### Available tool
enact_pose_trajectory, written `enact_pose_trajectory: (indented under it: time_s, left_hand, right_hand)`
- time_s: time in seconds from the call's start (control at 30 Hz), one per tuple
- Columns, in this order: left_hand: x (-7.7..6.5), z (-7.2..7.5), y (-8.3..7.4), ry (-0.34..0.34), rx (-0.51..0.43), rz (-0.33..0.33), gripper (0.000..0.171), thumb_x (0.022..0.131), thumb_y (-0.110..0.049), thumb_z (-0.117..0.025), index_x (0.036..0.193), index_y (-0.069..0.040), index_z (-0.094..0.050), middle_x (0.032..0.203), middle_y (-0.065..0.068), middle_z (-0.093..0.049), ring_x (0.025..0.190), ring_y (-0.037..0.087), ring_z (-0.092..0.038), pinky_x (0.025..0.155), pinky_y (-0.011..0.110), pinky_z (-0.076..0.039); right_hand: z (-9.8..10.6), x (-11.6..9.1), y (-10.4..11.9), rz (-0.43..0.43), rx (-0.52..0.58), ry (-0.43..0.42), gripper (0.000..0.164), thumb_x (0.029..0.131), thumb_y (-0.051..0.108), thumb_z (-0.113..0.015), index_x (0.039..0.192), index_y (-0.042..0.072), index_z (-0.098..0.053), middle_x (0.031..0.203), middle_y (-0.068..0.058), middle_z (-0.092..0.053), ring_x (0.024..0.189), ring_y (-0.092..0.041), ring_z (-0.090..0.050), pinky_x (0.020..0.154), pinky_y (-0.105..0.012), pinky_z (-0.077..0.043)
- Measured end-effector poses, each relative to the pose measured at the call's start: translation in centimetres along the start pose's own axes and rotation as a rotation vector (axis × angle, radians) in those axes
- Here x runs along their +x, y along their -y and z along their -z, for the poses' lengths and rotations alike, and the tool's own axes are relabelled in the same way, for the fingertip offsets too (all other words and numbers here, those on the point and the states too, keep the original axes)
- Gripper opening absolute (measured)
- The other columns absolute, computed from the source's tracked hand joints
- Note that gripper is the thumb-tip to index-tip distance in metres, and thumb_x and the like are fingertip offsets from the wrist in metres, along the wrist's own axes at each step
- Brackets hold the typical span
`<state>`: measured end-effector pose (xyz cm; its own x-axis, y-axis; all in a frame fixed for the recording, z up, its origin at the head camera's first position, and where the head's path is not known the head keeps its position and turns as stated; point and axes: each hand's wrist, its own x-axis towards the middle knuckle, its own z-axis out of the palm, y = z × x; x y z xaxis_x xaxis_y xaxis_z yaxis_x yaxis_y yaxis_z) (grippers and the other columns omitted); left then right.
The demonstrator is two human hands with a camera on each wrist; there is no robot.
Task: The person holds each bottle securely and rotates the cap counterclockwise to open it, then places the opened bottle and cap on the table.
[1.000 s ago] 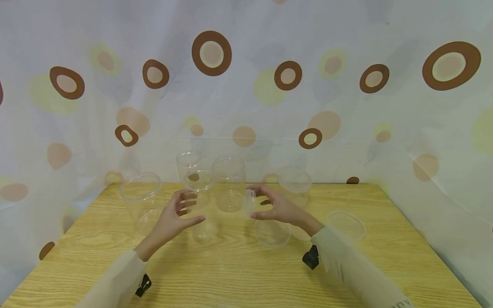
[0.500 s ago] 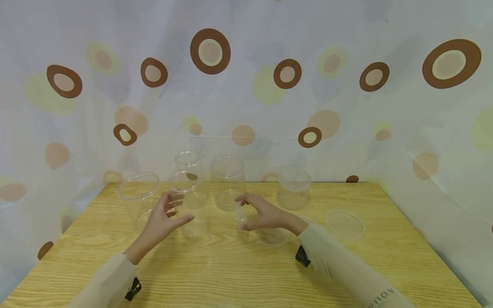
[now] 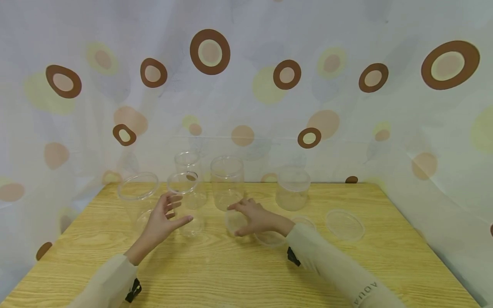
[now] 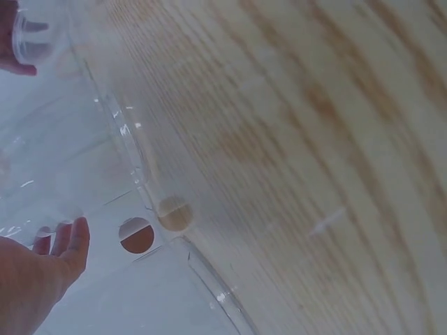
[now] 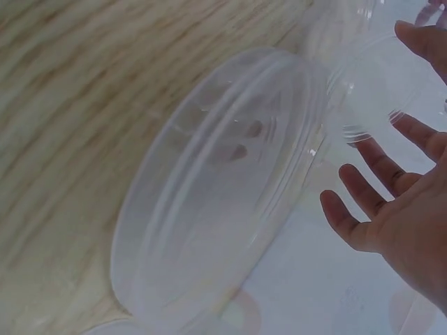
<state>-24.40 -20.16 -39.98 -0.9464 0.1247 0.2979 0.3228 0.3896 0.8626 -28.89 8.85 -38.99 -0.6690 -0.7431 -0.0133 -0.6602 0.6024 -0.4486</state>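
In the head view, my left hand (image 3: 161, 220) holds a clear plastic jar (image 3: 194, 224), its fingers curved at the far side and the thumb in front. The jar has no lid on its rim and tilts slightly. To the right, my right hand (image 3: 257, 217) grips a clear round lid (image 3: 233, 221) on edge between thumb and fingertips, apart from the jar. The right wrist view has this lid (image 5: 374, 84) between the thumb and spread fingers. In the left wrist view, the jar wall (image 4: 63, 160) is hard to make out beside the left fingertips.
A wide open jar (image 3: 127, 201) stands left of the left hand. Behind are a narrow jar (image 3: 187, 159), a taller jar (image 3: 227, 177) and a squat jar (image 3: 292, 194). Loose lids lie at right, one (image 3: 344, 224) apart from another (image 3: 269, 240) under the right forearm.
My left hand has shifted a little left, carrying the jar along. The right hand has come left and slightly down with the lid, which now turns its face more towards the view.
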Motion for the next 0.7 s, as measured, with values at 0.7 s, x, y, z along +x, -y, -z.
enact_pose_trajectory:
  time_s: [0.7]
  left_hand:
    - [-0.1,0.1,0.6,0.004,0.01,0.023,0.079,0.077,-0.024,-0.074,0.138,-0.014,-0.025,0.139,0.011,-0.038,0.125,0.036,-0.041,0.096,0.055,-0.038]
  right_hand:
    - [-1.5,0.7,0.2,-0.052,-0.113,0.072,0.065,0.079,0.04,-0.069,0.133,0.015,-0.043,0.124,-0.007,-0.042,0.116,-0.026,-0.036,0.095,-0.052,-0.033]
